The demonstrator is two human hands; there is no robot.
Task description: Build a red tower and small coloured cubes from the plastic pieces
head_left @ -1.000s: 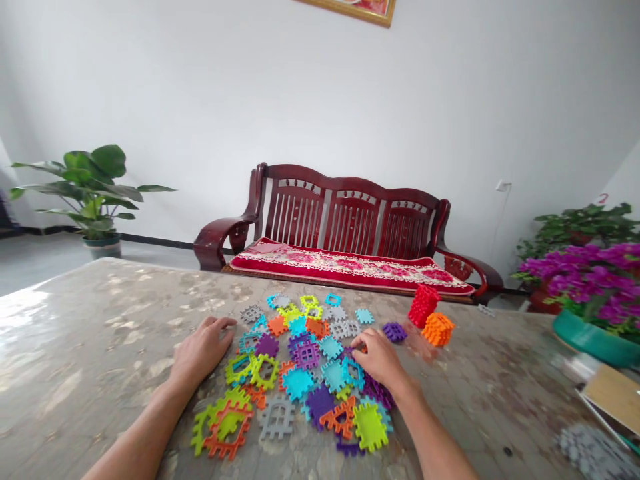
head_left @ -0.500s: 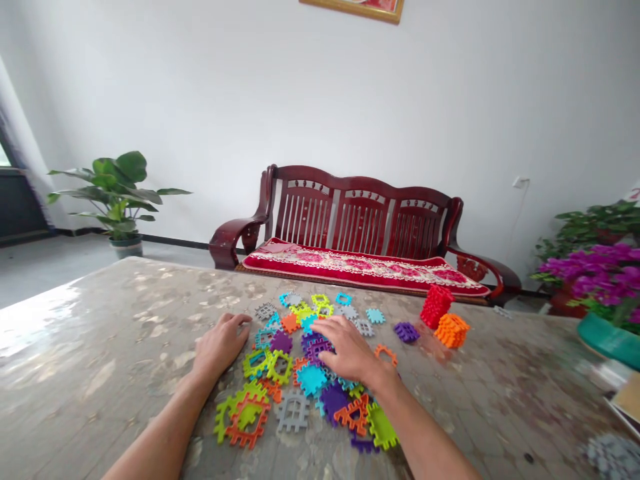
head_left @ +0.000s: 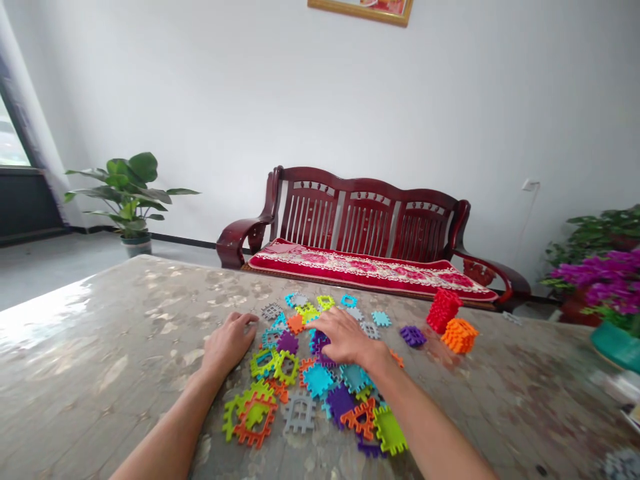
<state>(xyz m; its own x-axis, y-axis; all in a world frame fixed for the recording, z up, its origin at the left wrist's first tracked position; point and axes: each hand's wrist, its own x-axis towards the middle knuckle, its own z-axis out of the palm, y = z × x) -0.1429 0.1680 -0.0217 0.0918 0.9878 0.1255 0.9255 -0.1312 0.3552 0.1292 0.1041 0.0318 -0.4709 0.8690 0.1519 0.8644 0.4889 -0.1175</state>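
Note:
Interlocking plastic tiles with notched edges lie in a loose pile on the table (head_left: 125,347). My right hand (head_left: 343,333) hovers low over the middle of the pile, fingers stretched to the left. Its fingertips are near a small orange tile (head_left: 296,324), and purple tiles (head_left: 324,353) are partly hidden under the palm. My left hand (head_left: 231,343) rests on the table at the pile's left edge, fingers loosely bent and apart, holding nothing. Close to it are a grey lattice tile (head_left: 271,311) and a purple tile (head_left: 287,342). Nearer me lie a grey window-shaped tile (head_left: 300,412) and an orange frame tile (head_left: 255,420).
To the right stand a red stack of tiles (head_left: 443,311), an orange stack (head_left: 460,335) and a low purple stack (head_left: 413,335). A pot with purple flowers (head_left: 617,343) is at the right edge. Beyond the table is a wooden bench (head_left: 370,213).
My right hand has moved a little left across the pile, its fingertips nearer the small orange tile. The left hand stays in place. The whole view has shifted slightly.

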